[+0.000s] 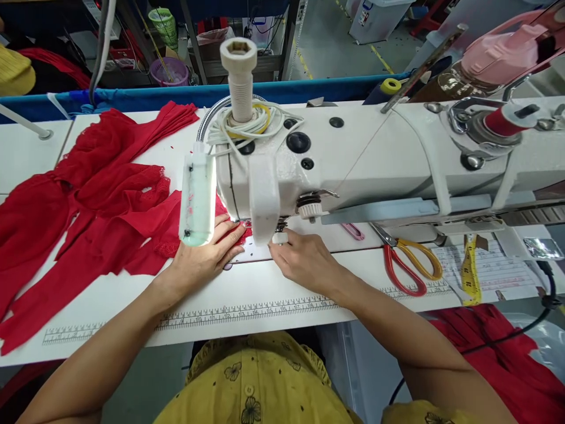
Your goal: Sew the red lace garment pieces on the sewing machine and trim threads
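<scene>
My left hand (205, 253) lies flat, its fingers stretched over the edge of red lace-trimmed fabric (119, 227) at the bed of a white sewing machine (371, 150). My right hand (304, 259) is closed on the other side of the needle area, thumb and fingers pressed together beside a small white knob (279, 238). Whatever those fingers pinch is hidden. The machine's white head hides the needle and much of the stitching spot. Most of the red fabric spreads loosely across the table to the left.
Red-and-yellow-handled scissors (392, 240) lie right of my right hand, near a pink tool (353, 231). Further right are a yellow tape measure (471, 271) and written paper (503, 271). A printed ruler (247, 311) runs along the front edge. More red fabric (498, 353) hangs lower right.
</scene>
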Available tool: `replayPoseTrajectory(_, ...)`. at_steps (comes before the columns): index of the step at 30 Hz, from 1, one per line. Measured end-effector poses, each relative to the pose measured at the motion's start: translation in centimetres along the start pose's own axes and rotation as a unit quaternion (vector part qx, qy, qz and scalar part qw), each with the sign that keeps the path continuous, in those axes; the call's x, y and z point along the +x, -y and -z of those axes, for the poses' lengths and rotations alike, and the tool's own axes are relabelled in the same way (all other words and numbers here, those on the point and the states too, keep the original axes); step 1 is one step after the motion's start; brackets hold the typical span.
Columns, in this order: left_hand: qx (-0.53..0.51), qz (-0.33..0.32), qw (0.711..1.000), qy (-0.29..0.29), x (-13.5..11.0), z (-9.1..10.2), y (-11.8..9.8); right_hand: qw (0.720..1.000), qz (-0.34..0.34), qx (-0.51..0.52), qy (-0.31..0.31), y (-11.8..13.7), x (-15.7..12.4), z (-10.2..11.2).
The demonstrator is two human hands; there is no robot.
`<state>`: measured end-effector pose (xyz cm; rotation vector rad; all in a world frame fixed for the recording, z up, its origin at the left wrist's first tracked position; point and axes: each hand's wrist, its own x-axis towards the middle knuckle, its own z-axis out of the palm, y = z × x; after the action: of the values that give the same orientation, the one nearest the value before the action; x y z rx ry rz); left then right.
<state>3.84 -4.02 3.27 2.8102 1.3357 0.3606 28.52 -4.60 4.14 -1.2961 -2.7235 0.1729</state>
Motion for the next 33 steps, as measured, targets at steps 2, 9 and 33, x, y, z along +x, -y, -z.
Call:
replayPoseTrajectory(2, -0.010, -0.004, 1.000, -0.004, 0.0, 0.0, 0.1, 1.000, 0.002, 0.025, -0.009, -0.5, -0.1, 0.5)
replayPoseTrajectory(9, -0.003, -0.032, 0.999, -0.036, -0.3, -0.4, 0.8, 0.993, 0.065, 0.022, -0.093, -0.8, 0.3, -0.6)
replayPoseTrajectory(33, -0.029, 0.036, 0.998, -0.032, 0.3, -0.9, 1.6, 0.986, 0.099, 0.021, -0.135, -0.6, 0.4, -3.1)
